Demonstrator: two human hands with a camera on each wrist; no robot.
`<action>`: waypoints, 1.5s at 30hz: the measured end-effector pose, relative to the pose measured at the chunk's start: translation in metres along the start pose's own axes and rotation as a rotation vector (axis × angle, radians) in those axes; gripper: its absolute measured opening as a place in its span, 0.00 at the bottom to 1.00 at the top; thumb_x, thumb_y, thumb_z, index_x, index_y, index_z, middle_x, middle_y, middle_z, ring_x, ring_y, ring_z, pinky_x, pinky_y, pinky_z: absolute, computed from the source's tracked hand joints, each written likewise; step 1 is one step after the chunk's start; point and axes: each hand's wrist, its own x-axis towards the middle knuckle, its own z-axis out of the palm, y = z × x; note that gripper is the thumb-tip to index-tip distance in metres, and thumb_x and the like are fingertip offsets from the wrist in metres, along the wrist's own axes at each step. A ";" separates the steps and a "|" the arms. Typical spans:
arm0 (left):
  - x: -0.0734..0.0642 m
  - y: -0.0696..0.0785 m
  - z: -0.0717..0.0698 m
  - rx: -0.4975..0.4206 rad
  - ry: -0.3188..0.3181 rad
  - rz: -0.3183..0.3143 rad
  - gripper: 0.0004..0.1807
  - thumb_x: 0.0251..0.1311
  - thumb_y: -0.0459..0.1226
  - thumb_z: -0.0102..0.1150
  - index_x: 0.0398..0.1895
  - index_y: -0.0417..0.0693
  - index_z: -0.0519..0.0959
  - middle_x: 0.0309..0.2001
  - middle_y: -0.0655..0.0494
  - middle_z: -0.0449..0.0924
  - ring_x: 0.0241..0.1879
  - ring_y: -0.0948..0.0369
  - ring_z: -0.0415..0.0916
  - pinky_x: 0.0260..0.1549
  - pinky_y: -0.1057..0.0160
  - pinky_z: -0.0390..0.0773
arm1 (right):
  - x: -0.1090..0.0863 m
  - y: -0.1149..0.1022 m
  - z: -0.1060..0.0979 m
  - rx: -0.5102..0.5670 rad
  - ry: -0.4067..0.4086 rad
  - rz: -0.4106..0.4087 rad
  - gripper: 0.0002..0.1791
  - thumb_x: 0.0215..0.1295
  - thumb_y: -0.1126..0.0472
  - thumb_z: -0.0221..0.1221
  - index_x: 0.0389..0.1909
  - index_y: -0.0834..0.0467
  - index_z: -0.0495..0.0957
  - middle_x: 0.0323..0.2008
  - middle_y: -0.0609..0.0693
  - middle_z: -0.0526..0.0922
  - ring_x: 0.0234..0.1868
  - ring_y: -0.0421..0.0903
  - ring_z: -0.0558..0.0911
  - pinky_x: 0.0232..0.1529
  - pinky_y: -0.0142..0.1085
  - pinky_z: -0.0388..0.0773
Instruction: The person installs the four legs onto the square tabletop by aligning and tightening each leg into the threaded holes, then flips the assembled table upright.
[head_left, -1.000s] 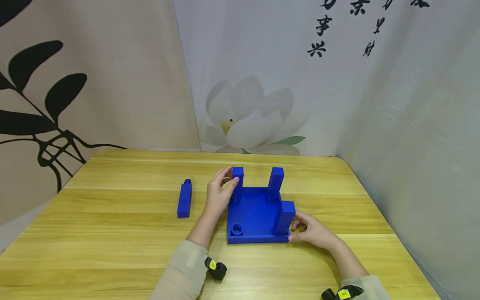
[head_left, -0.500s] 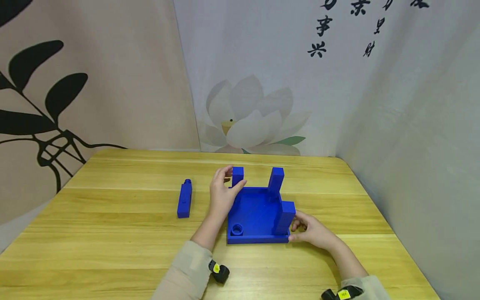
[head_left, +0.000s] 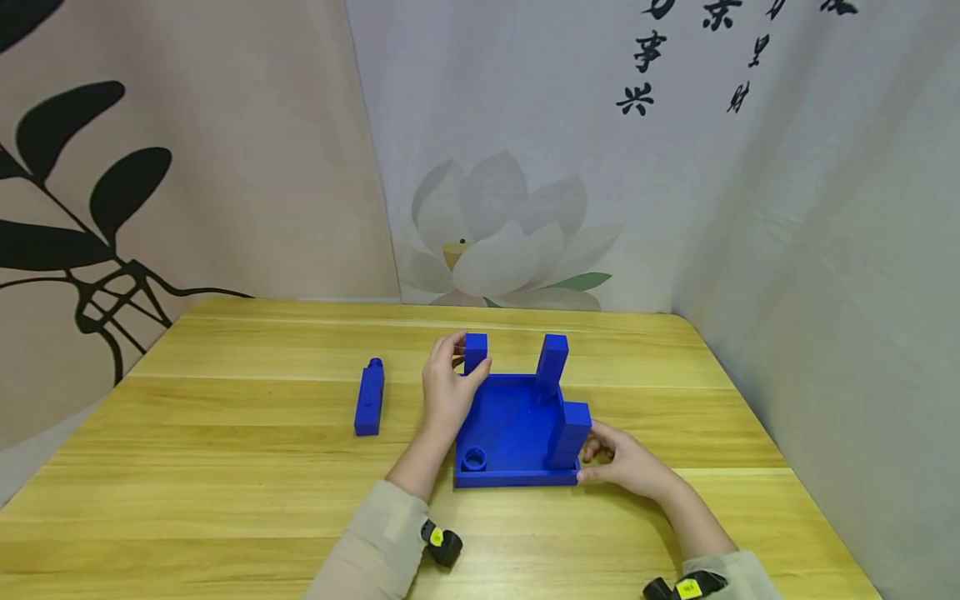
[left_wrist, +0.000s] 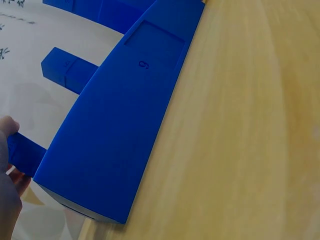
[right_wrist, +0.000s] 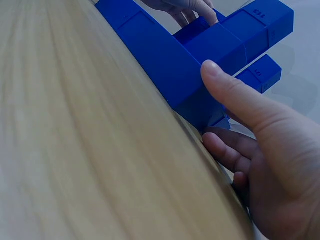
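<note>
A blue square tray-like base (head_left: pixel 510 425) lies on the table with its low rim upward and square legs standing at three corners. My left hand (head_left: pixel 447 387) grips the back-left leg (head_left: pixel 476 350) between thumb and fingers; its lower part is hidden behind the hand. At the front-right corner, my right hand (head_left: pixel 626 462) holds the base, its thumb on the front face and fingers curled by the right side, beside the front-right leg (head_left: pixel 572 429). The back-right leg (head_left: pixel 552 362) stands untouched. A round socket (head_left: pixel 474 459) shows in the front-left corner.
One loose blue leg (head_left: pixel 368 400) with a round knob at its far end lies on the wooden table (head_left: pixel 225 467), left of my left hand. A printed cloth (head_left: pixel 517 225) hangs behind the table's back edge.
My left hand has turned slightly and shifted right around the back-left leg, its thumb moving from the leg's front to its right side. My right hand and the base stay put.
</note>
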 end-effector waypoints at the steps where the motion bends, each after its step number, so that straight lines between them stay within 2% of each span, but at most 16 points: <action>1: 0.000 -0.001 0.000 0.003 0.000 0.007 0.25 0.48 0.29 0.72 0.52 0.35 0.76 0.41 0.45 0.76 0.42 0.52 0.77 0.44 0.57 0.80 | 0.000 0.000 0.000 0.001 -0.001 0.002 0.28 0.54 0.59 0.70 0.54 0.55 0.70 0.34 0.55 0.75 0.36 0.47 0.74 0.35 0.32 0.71; 11: 0.002 -0.004 0.001 0.050 0.006 0.075 0.25 0.46 0.28 0.73 0.50 0.32 0.77 0.39 0.45 0.76 0.40 0.53 0.79 0.42 0.61 0.81 | 0.001 0.000 -0.002 0.020 -0.005 0.009 0.29 0.54 0.61 0.70 0.56 0.57 0.70 0.34 0.56 0.75 0.36 0.48 0.75 0.35 0.32 0.72; 20: 0.001 -0.005 0.001 0.044 0.012 0.084 0.25 0.46 0.28 0.72 0.51 0.32 0.77 0.40 0.45 0.77 0.40 0.53 0.80 0.41 0.59 0.82 | 0.001 0.001 -0.001 0.010 -0.005 0.011 0.27 0.54 0.60 0.70 0.53 0.57 0.71 0.34 0.56 0.75 0.35 0.47 0.75 0.33 0.32 0.71; 26: 0.001 -0.004 0.000 0.044 -0.009 0.055 0.26 0.47 0.29 0.73 0.51 0.34 0.77 0.41 0.46 0.77 0.41 0.53 0.80 0.42 0.59 0.81 | 0.001 0.001 -0.002 0.004 -0.004 0.013 0.28 0.55 0.60 0.70 0.56 0.57 0.71 0.34 0.55 0.75 0.35 0.47 0.75 0.35 0.32 0.72; 31: 0.003 -0.004 -0.004 0.028 -0.077 -0.002 0.26 0.50 0.32 0.72 0.54 0.35 0.75 0.43 0.46 0.75 0.44 0.52 0.78 0.45 0.55 0.80 | 0.000 0.000 -0.002 0.001 0.000 0.011 0.28 0.55 0.59 0.70 0.55 0.56 0.71 0.34 0.55 0.76 0.36 0.47 0.75 0.36 0.33 0.72; 36: 0.002 -0.002 -0.013 -0.010 -0.192 -0.078 0.32 0.53 0.33 0.70 0.61 0.38 0.70 0.49 0.46 0.73 0.50 0.51 0.73 0.51 0.49 0.75 | 0.000 -0.001 -0.002 -0.004 0.003 0.005 0.27 0.54 0.58 0.70 0.53 0.55 0.71 0.34 0.54 0.76 0.36 0.47 0.75 0.35 0.33 0.71; 40: -0.003 0.000 -0.023 -0.016 -0.280 -0.124 0.37 0.54 0.35 0.70 0.67 0.41 0.65 0.56 0.49 0.70 0.56 0.53 0.68 0.56 0.52 0.71 | 0.000 -0.002 -0.002 0.002 0.000 0.003 0.28 0.54 0.59 0.70 0.55 0.56 0.70 0.34 0.54 0.76 0.36 0.47 0.75 0.35 0.33 0.71; 45: -0.008 0.000 -0.034 -0.028 -0.336 -0.186 0.39 0.55 0.36 0.70 0.69 0.42 0.63 0.61 0.49 0.69 0.60 0.55 0.65 0.60 0.53 0.67 | 0.000 -0.004 -0.001 0.010 -0.002 -0.001 0.27 0.55 0.60 0.70 0.54 0.58 0.71 0.34 0.54 0.76 0.36 0.47 0.75 0.35 0.33 0.72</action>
